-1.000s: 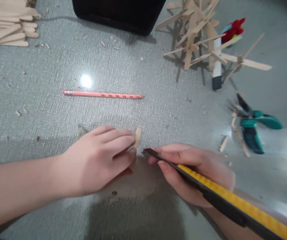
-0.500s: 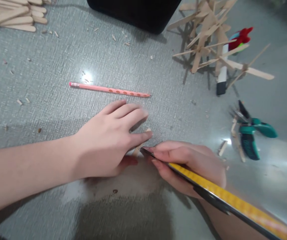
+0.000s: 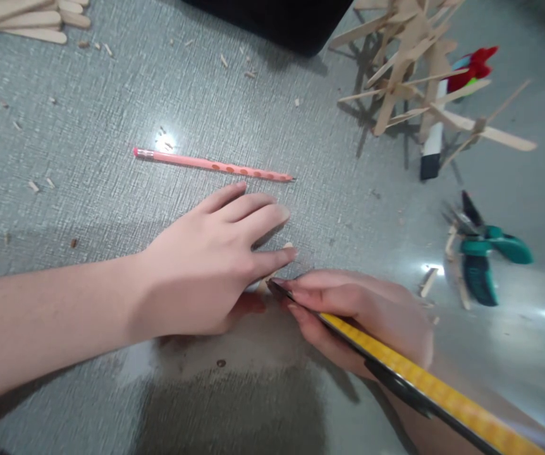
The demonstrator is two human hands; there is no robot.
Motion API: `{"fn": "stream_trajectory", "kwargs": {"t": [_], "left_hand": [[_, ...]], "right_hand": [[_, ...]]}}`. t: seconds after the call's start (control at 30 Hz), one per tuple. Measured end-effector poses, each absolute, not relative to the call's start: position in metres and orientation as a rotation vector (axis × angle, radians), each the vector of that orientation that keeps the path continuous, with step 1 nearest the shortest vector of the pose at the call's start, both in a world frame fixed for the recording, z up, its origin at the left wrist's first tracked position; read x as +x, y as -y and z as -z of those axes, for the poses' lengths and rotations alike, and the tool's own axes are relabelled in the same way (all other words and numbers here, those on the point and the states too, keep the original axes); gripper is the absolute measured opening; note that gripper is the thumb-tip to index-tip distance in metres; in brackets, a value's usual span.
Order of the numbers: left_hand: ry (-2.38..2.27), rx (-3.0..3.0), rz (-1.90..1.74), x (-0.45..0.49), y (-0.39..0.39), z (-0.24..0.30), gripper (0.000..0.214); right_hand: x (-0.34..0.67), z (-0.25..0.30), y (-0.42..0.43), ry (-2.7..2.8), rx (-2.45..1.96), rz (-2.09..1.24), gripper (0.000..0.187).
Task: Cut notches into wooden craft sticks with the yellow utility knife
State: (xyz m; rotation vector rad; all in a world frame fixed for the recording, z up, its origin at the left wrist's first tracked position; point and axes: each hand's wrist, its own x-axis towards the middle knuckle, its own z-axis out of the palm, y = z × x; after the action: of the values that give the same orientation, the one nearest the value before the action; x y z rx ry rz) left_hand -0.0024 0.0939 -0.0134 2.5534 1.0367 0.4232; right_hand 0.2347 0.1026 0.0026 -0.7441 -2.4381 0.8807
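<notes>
My left hand (image 3: 215,265) lies palm down on the grey table, fingers stretched over a small wooden stick (image 3: 286,246) and pressing it flat; only the stick's tip shows beyond the fingers. My right hand (image 3: 358,309) grips a yellow and black utility knife (image 3: 410,373), its dark tip touching the stick by my left thumb. A pink pencil (image 3: 213,165) lies just beyond my left fingers.
Green-handled pliers (image 3: 478,253) rest at the right among cut stick pieces. A glued stick structure (image 3: 419,69) stands at the back right over a white marker (image 3: 432,145). Loose craft sticks (image 3: 26,19) pile at the back left. A black box (image 3: 277,19) sits at the back.
My left hand has gone from pinching the stick upright to lying flat on it with fingers stretched. The knife tip has closed in against the stick.
</notes>
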Motion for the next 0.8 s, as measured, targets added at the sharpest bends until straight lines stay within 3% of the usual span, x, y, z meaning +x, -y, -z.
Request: {"fn": "stream_trajectory", "kwargs": {"t": [0.27, 0.8], "left_hand": [[-1.045, 2.557, -0.408, -0.002, -0.091, 0.014, 0.056], [-1.068, 2.512, -0.411, -0.002, -0.091, 0.014, 0.059]], "right_hand": [[0.228, -0.011, -0.094, 2.494, -0.865, -0.883, 0.017], [0.231, -0.004, -0.095, 2.368, -0.840, -0.974, 0.024]]}}
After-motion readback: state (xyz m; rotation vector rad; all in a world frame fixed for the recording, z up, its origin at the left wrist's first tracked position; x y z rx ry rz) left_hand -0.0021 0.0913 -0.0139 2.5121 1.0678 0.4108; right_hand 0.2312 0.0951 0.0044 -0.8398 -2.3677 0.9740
